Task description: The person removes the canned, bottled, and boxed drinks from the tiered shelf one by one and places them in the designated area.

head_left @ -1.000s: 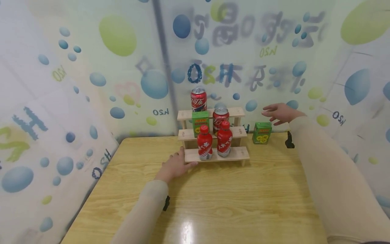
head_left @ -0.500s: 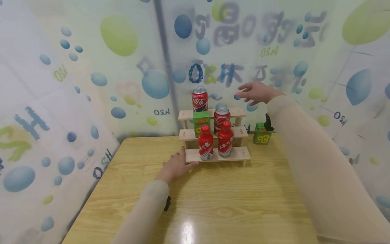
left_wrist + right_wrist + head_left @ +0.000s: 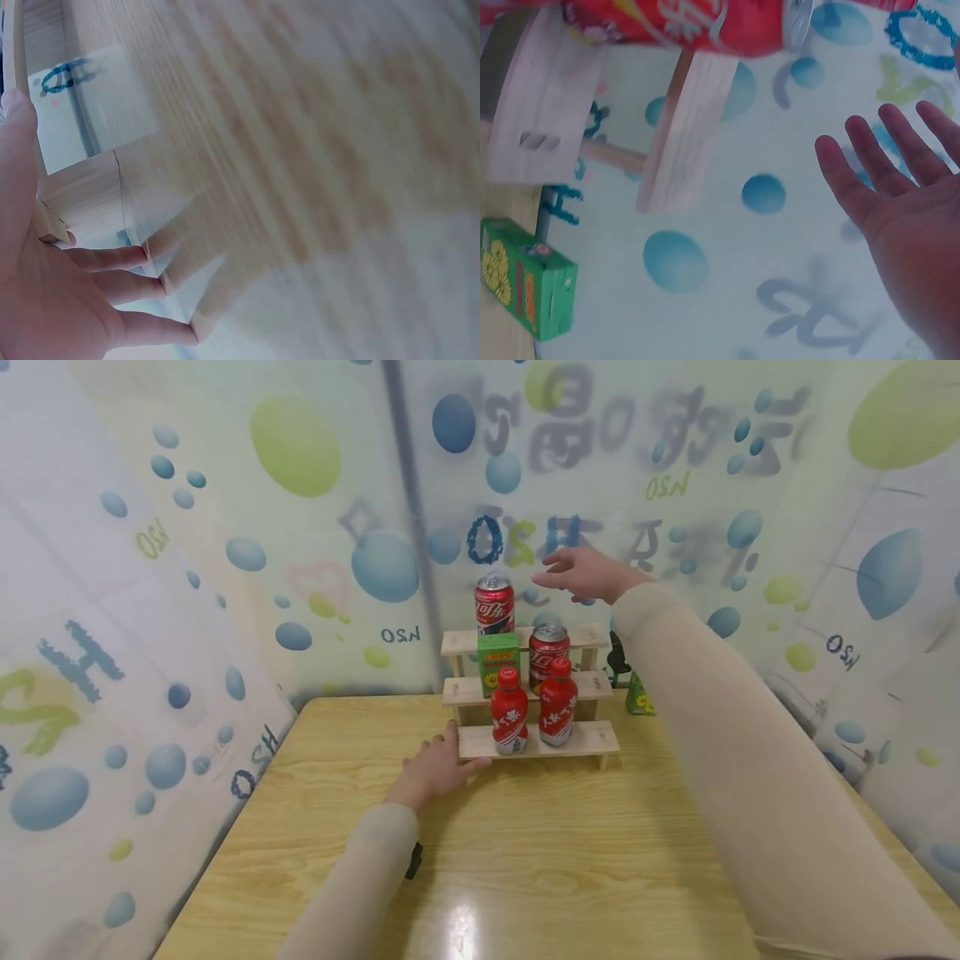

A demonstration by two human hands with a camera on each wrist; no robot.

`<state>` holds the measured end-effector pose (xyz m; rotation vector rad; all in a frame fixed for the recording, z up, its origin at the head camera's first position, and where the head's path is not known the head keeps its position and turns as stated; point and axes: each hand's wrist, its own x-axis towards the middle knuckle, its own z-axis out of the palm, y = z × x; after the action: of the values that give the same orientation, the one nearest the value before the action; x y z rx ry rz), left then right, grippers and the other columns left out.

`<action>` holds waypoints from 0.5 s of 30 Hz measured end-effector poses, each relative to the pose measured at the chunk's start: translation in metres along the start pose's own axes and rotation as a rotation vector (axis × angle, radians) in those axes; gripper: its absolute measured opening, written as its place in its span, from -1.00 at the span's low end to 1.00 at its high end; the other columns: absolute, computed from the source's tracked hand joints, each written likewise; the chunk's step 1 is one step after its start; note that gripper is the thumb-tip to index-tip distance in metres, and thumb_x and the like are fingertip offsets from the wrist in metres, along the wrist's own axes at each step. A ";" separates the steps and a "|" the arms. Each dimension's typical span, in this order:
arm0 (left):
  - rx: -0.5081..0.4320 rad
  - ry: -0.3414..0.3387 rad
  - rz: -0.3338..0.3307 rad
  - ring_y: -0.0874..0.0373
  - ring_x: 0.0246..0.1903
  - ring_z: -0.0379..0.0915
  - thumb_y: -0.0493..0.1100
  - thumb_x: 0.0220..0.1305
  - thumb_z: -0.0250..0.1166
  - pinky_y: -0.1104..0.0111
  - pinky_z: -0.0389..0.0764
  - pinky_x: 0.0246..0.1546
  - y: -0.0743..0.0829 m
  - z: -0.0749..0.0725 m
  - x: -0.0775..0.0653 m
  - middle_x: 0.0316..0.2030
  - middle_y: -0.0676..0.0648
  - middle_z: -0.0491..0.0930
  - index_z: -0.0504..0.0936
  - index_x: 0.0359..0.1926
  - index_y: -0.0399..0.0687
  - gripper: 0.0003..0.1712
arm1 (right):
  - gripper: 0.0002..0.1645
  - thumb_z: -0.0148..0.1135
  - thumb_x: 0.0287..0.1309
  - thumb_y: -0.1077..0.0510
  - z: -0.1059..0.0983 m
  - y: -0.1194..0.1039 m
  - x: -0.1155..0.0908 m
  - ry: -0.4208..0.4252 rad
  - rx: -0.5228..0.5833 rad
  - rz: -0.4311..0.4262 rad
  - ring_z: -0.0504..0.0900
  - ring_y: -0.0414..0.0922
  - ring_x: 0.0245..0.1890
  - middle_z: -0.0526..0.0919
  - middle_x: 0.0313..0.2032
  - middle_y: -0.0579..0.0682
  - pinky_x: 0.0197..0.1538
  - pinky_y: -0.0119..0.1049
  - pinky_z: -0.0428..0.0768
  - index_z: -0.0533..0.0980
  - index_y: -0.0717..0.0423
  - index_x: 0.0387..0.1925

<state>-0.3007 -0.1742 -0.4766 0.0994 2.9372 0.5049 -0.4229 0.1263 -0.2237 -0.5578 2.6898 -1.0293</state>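
Note:
A wooden three-step display rack stands at the table's back. My left hand rests at its lower left end, thumb against the bottom step's front edge; in the left wrist view the fingers are straight and spread, tips on the table. My right hand hovers with extended fingers above the top step's right part, holding nothing. Left of it a red cola can stands on that step. The middle step bears a green drink carton and another cola can. Two red bottles occupy the bottom step.
Right of the rack, a second green carton stands on the table, partly hidden by my right sleeve in the head view. A patterned curtain hangs behind the table. The bare tabletop extends in front of the rack.
My right hand has moved left and up from above the lone green carton to above the rack's top step. My left hand stays at the rack.

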 end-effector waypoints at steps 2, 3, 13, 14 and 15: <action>0.005 0.005 0.001 -0.43 0.54 0.25 0.76 0.23 0.05 -0.61 0.19 0.35 0.000 0.001 0.001 0.56 -0.36 0.32 -0.09 0.73 -0.05 0.39 | -0.04 0.15 0.53 -0.28 0.003 -0.007 0.004 -0.005 0.001 -0.021 0.33 0.16 0.60 0.21 0.66 0.15 0.56 0.14 0.41 0.06 0.01 0.70; 0.004 0.007 0.001 -0.42 0.53 0.26 0.76 0.23 0.05 -0.62 0.19 0.35 0.000 0.001 0.001 0.56 -0.36 0.32 -0.09 0.73 -0.05 0.39 | -0.03 0.15 0.53 -0.29 0.005 -0.011 0.005 -0.007 0.000 -0.032 0.33 0.15 0.59 0.21 0.66 0.14 0.57 0.13 0.41 0.06 0.00 0.70; 0.003 0.005 -0.008 -0.42 0.55 0.24 0.74 0.25 0.06 -0.61 0.15 0.38 0.003 -0.001 -0.001 0.56 -0.36 0.31 -0.10 0.73 -0.05 0.38 | 0.03 0.19 0.48 -0.33 0.024 -0.037 0.017 0.025 -0.027 -0.082 0.21 0.20 0.65 0.15 0.67 0.16 0.62 0.21 0.29 0.03 -0.04 0.72; 0.001 0.006 -0.007 -0.42 0.55 0.23 0.73 0.26 0.07 -0.61 0.15 0.38 0.003 -0.001 -0.001 0.56 -0.36 0.31 -0.10 0.73 -0.05 0.38 | 0.04 0.19 0.48 -0.33 0.026 -0.038 0.019 0.027 -0.028 -0.081 0.20 0.20 0.65 0.14 0.68 0.17 0.62 0.21 0.29 0.01 -0.04 0.72; 0.001 0.005 -0.007 -0.42 0.55 0.23 0.73 0.26 0.07 -0.61 0.15 0.38 0.003 -0.001 -0.002 0.57 -0.36 0.31 -0.10 0.73 -0.06 0.38 | 0.04 0.19 0.49 -0.32 0.027 -0.039 0.020 0.031 -0.029 -0.081 0.20 0.20 0.65 0.13 0.68 0.18 0.62 0.20 0.30 0.00 -0.02 0.72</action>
<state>-0.2991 -0.1718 -0.4739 0.0886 2.9419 0.5037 -0.4213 0.0749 -0.2181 -0.6664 2.7337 -1.0281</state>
